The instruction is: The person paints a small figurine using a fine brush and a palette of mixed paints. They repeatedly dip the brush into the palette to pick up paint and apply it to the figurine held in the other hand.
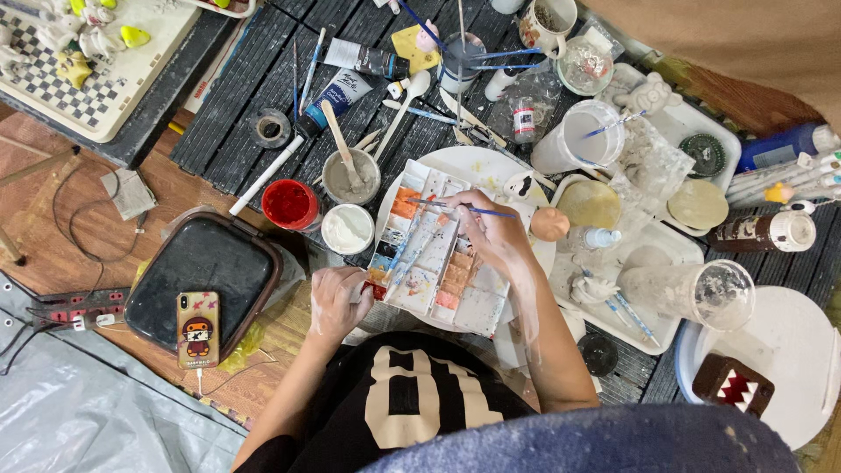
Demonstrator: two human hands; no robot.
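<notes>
My right hand (495,235) grips a thin blue-handled paintbrush (460,208), its tip over the orange wells of a white paint palette (438,250). The palette has several wells of orange, pink, blue and dark paint and rests on a round white plate (469,166). My left hand (337,302) pinches a small white object against the palette's lower left corner. Both hands are smeared with white dust.
A red paint cup (291,204), a white paint cup (348,229) and a grey bowl with a stick (350,175) lie left of the palette. A phone (198,329) rests on a dark tray (206,263). Cups, tubes, brushes and plaster figures crowd the right trays (683,245).
</notes>
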